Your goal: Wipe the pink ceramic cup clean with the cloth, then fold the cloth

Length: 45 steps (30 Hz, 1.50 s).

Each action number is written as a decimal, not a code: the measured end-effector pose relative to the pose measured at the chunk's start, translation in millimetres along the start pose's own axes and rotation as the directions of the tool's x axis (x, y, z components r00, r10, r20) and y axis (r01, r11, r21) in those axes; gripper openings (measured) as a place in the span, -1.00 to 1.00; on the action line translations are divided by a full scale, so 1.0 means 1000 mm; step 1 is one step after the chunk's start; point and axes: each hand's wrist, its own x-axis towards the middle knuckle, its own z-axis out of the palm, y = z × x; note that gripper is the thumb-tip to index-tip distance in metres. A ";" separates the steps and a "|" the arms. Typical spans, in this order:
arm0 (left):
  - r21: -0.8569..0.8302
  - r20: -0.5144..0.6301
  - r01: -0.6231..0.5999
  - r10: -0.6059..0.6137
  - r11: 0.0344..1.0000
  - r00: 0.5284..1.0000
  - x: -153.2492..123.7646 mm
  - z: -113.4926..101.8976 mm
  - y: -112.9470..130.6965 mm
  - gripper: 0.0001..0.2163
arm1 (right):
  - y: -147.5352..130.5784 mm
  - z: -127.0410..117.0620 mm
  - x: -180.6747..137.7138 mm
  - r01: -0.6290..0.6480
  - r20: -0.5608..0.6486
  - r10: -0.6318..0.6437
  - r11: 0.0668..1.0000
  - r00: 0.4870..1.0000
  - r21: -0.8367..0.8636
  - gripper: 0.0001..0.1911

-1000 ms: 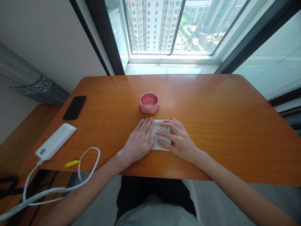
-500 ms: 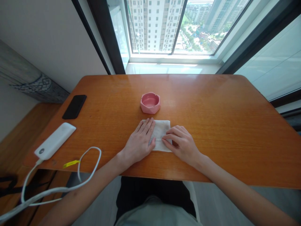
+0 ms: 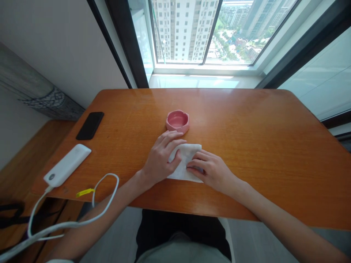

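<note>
A folded white cloth (image 3: 186, 171) lies on the wooden table in front of me, its surface a little rumpled. My right hand (image 3: 211, 166) pinches the cloth at its right part, thumb and fingers close together. Over the cloth's left side is my left hand (image 3: 164, 155), with fingers apart and thumb held away from them; it hides the left edge. Just beyond the left fingertips stands a pink ashtray (image 3: 177, 122) with a faceted rim; whether the fingers touch it I cannot tell.
On the table's left lie a black phone (image 3: 90, 126) and a white power bank (image 3: 67, 165). A white cable (image 3: 68, 224) with a yellow tag (image 3: 85, 192) loops beside and across my left forearm. Beyond the table's far edge is a window (image 3: 204, 33).
My left hand has risen from lying flat on the cloth and its fingers have bent and spread. The cloth has opened out slightly to the left. My right hand still pinches it.
</note>
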 end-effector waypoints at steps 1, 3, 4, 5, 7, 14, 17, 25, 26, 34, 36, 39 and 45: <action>-0.044 -0.081 0.022 -0.026 0.999 0.996 0.011 0.001 -0.006 -0.74 | 0.001 -0.004 0.005 -0.029 0.002 0.029 0.999 1.000 0.033 -0.84; -0.146 -0.247 0.085 -0.119 0.986 0.962 0.035 0.007 -0.028 -0.76 | 0.007 -0.014 0.018 -0.108 -0.060 0.114 0.989 0.992 0.099 -0.80; -0.204 -0.331 0.118 -0.182 0.972 0.926 0.047 0.012 -0.044 -0.77 | 0.013 -0.018 0.026 -0.153 -0.125 0.168 0.980 0.978 0.125 -0.79; -0.266 -0.399 0.164 -0.263 0.950 0.879 0.059 0.017 -0.062 -0.77 | 0.022 -0.021 0.035 -0.193 -0.195 0.218 0.971 0.956 0.141 -0.77; -0.361 -0.471 0.284 -0.436 0.888 0.767 0.078 0.028 -0.102 -0.74 | 0.047 -0.023 0.053 -0.297 -0.321 0.323 0.946 0.890 0.130 -0.70; 0.175 -0.051 0.493 -0.492 0.852 0.869 0.085 0.037 -0.174 -0.60 | 0.133 -0.008 0.084 -0.501 -0.126 0.499 0.756 0.858 -0.422 -0.30; 0.337 0.064 0.448 -0.495 0.828 0.866 0.079 0.038 -0.172 -0.50 | 0.141 -0.003 0.082 -0.506 -0.051 0.543 0.739 0.838 -0.445 -0.27; 0.471 0.144 0.397 -0.513 0.787 0.846 0.083 0.036 -0.166 -0.46 | 0.137 -0.005 0.082 -0.501 -0.069 0.530 0.741 0.845 -0.447 -0.29; 0.478 0.145 0.394 -0.513 0.785 0.846 0.083 0.036 -0.165 -0.46 | 0.138 -0.005 0.082 -0.500 -0.074 0.526 0.743 0.847 -0.444 -0.29; 0.547 0.154 0.356 -0.509 0.758 0.847 0.084 0.034 -0.154 -0.41 | 0.139 -0.004 0.081 -0.499 -0.096 0.510 0.757 0.855 -0.423 -0.31; 0.546 0.158 0.350 -0.504 0.761 0.849 0.083 0.035 -0.154 -0.37 | 0.139 -0.004 0.081 -0.499 -0.090 0.514 0.753 0.853 -0.429 -0.30; 0.523 0.155 0.355 -0.496 0.775 0.854 0.081 0.036 -0.157 -0.38 | 0.139 -0.004 0.081 -0.496 -0.091 0.512 0.752 0.854 -0.433 -0.30; 0.493 0.145 0.367 -0.490 0.789 0.859 0.080 0.037 -0.162 -0.39 | 0.140 -0.004 0.081 -0.497 -0.089 0.515 0.748 0.853 -0.440 -0.30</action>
